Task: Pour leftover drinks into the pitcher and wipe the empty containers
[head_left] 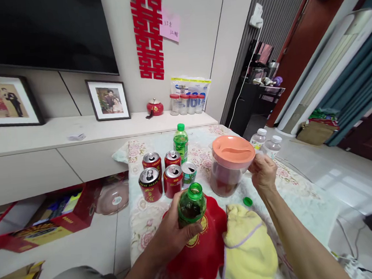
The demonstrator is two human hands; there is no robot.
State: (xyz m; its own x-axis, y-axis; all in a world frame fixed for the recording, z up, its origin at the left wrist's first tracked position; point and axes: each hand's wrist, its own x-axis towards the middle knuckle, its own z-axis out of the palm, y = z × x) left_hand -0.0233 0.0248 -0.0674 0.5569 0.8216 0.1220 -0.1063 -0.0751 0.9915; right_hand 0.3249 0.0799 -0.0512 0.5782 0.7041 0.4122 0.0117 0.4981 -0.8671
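Note:
My left hand (173,233) is wrapped round an uncapped green plastic bottle (192,207) with dark liquid inside, held over a red scalloped tray (200,261). At the right, my right hand (264,170) grips the handle of a clear pitcher (226,181) with an orange lid and brown liquid in it. The pitcher looks upright on the table. A green cap (247,201) lies beside its base. Between the tray and my right forearm is a crumpled yellow cloth (249,252). Several red cans (151,184) and a small green can (188,173) stand beyond the left hand.
A capped green bottle (181,144) stands behind the cans. Two white-capped bottles (271,146) are right of the pitcher. The floral tablecloth (299,185) covers the table. Behind it, a white cabinet (106,129) carries framed photos, a red pot (155,107) and red-lidded jars (187,104).

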